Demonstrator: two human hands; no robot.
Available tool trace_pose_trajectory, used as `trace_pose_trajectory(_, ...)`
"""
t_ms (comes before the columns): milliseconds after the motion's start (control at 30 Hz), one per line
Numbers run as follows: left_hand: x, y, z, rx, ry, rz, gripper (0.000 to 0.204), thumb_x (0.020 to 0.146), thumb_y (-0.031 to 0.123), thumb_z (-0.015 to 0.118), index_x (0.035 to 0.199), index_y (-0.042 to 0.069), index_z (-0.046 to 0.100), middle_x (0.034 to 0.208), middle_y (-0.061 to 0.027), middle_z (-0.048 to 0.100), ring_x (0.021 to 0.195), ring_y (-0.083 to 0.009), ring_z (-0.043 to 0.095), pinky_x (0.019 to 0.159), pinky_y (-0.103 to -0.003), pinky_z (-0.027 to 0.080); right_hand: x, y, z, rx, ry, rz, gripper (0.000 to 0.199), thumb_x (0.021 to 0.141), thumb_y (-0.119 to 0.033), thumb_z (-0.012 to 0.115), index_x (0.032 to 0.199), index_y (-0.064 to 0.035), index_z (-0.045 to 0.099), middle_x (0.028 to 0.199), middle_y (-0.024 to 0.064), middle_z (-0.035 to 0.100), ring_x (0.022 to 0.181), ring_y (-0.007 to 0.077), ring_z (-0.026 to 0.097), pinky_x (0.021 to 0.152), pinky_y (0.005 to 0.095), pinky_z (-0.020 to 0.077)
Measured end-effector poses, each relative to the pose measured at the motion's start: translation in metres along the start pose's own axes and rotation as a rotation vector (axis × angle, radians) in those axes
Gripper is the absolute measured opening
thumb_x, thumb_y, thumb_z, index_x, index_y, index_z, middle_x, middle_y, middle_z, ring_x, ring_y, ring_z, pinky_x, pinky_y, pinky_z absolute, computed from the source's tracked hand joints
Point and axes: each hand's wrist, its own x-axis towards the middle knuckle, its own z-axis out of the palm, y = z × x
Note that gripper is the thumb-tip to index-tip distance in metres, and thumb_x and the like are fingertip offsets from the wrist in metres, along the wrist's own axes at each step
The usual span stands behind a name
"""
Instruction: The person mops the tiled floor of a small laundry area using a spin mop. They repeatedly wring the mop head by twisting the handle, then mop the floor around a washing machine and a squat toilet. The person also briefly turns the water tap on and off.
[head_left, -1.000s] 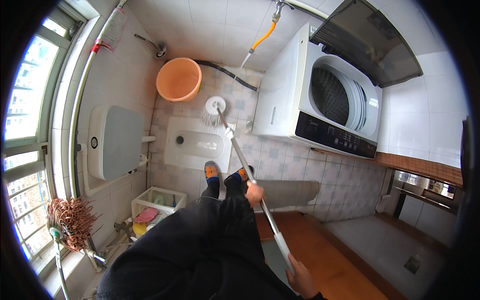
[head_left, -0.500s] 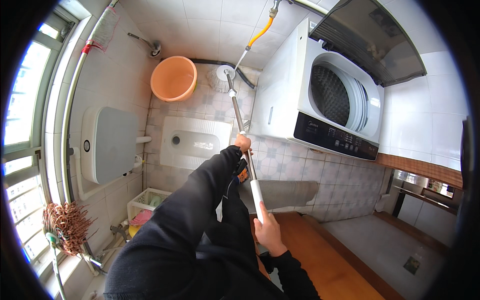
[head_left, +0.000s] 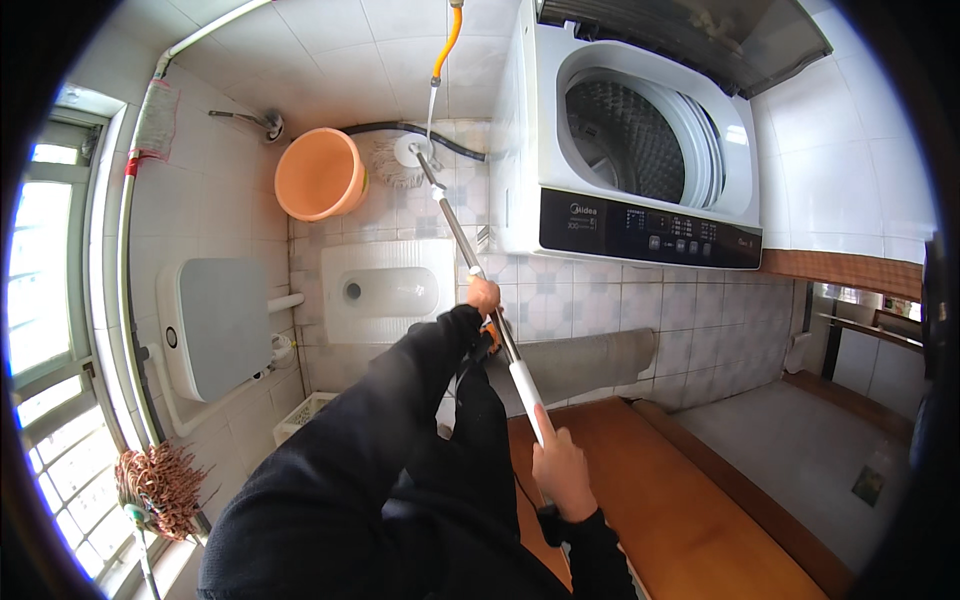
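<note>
A mop with a flat round white plate (head_left: 408, 150) and pale strings rests its head on the tiled floor by the far wall. Its metal pole (head_left: 459, 230) slants toward me and ends in a white grip (head_left: 525, 388). My left hand (head_left: 483, 293) is closed around the metal pole about midway. Lower down, my right hand (head_left: 563, 470) wraps the white grip near its end, thumb along it. A yellow hose (head_left: 448, 45) hangs above the mop head, and a thin whitish stream runs from its tip down to the plate.
An orange bucket (head_left: 320, 175) stands left of the mop head. Nearer is a squat toilet (head_left: 388, 290). A top-loading washing machine (head_left: 650, 225), lid raised, stands at right. A grey mat (head_left: 585, 365) and an orange-brown wooden surface (head_left: 680, 500) lie nearer me; a brown mop (head_left: 160, 490) leans left.
The view has shifted, so the washing machine appears farther left. The mop head has moved slightly left, closer to the bucket. Both hands keep their hold on the mop.
</note>
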Motion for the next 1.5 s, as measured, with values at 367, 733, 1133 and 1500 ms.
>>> trace_pose_trajectory(367,-0.134,0.142,0.005,-0.077,0.044,0.349,0.031,0.084,0.040,0.067,0.101,0.016,0.076,0.101,-0.0026,0.072,0.097,-0.0308,0.067,0.070,-0.071,0.045,-0.136,0.021,-0.055,-0.036,-0.257,0.013,0.075,0.085,-0.004,0.060,0.153,-0.0068,0.029,0.091,0.0230,0.057,0.085,0.0415,0.061,0.072,0.0487,0.0503)
trace_pose_trajectory(733,-0.175,0.084,-0.019,-2.273,0.170,-0.784,0.037,0.094,0.011,0.056,0.120,0.001,0.031,0.084,-0.0167,0.059,0.065,-0.0261,0.064,0.055,-0.041,0.054,-0.082,-0.005,-0.109,-0.290,-0.312,-0.185,0.068,0.082,-0.001,0.061,0.147,-0.0117,0.045,0.084,0.0211,0.055,0.075,0.0431,0.059,0.067,0.0494,0.0477)
trace_pose_trajectory(1133,-0.216,-0.076,0.042,-1.971,0.321,-0.875,0.034,0.093,0.014,0.052,0.119,-0.005,0.040,0.087,-0.0185,0.062,0.069,-0.0274,0.069,0.055,-0.042,0.059,-0.001,-0.106,-0.049,-0.458,-0.350,-0.561,0.065,0.086,-0.001,0.053,0.149,-0.0098,0.040,0.081,0.0232,0.055,0.066,0.0443,0.061,0.063,0.0525,0.0522)
trace_pose_trajectory(1500,-0.203,-0.005,-0.020,-2.667,0.740,-1.256,0.027,0.096,0.014,0.053,0.111,-0.008,0.048,0.089,-0.0145,0.062,0.066,-0.0217,0.067,0.050,-0.036,0.059,0.067,-0.123,-0.200,-0.931,-0.460,-0.946,0.065,0.081,-0.001,0.057,0.144,-0.0145,0.048,0.086,0.0198,0.058,0.068,0.0404,0.065,0.063,0.0496,0.0539)
